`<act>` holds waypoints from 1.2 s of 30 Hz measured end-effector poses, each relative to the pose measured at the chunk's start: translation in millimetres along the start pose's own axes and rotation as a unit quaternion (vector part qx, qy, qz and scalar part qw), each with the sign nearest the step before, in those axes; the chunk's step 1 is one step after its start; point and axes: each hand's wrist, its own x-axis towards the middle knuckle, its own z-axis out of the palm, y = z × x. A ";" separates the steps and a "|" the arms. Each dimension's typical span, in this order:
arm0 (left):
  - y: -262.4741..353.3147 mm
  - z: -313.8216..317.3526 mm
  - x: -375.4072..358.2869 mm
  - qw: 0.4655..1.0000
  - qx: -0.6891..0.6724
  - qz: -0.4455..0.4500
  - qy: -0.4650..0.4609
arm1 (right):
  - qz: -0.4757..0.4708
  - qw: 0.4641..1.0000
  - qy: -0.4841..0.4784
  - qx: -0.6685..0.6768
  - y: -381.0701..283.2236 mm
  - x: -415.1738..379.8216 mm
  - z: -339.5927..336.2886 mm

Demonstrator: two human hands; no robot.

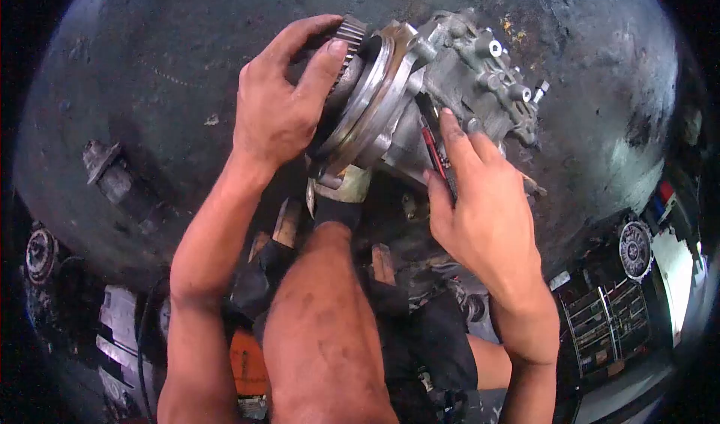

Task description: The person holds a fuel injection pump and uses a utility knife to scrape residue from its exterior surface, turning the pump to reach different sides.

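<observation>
A grey cast-metal housing point(465, 64) with a round flange point(371, 98) lies on the dark, oily floor. Its toothed gear point(354, 32) sticks out at the left end. My left hand point(277, 109) is closed around this gear, thumb on the near side and fingers over the top. In my right hand point(487, 206) is a slim red-and-black handled tool point(432, 148), angled up against the housing just right of the flange. The index finger lies along the tool, and its tip is hard to make out against the metal.
My bent leg point(322, 319) comes up between my arms, its foot by the flange. On the left lies a dark cylindrical metal part point(124, 180). Off to the right are a round metal disc part point(635, 250) and a metal rack point(607, 323). Something orange point(247, 364) sits below.
</observation>
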 end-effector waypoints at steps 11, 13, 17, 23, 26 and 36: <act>-4.9 3.0 -1.0 0.999 -0.046 -0.006 0.007 | 0.025 1.000 0.015 -0.007 -5.3 -5.1 6.5; -2.8 3.0 0.1 0.998 -0.054 -0.010 0.005 | 0.023 0.999 0.026 -0.012 -4.7 -6.3 8.4; -0.6 3.8 -3.0 0.999 -0.034 -0.020 0.009 | 0.025 0.999 0.029 0.006 -3.9 -7.5 9.3; 1.4 1.5 -1.0 1.000 -0.014 -0.011 -0.002 | 0.033 0.999 0.033 0.023 -5.9 -1.4 6.7; 3.1 -0.2 -0.7 0.999 -0.031 -0.028 0.010 | 0.025 0.999 0.026 0.017 -5.5 -0.1 2.8; 0.0 1.8 -0.5 1.000 -0.018 -0.010 0.003 | 0.056 0.998 0.001 -0.007 -15.3 -1.0 -2.8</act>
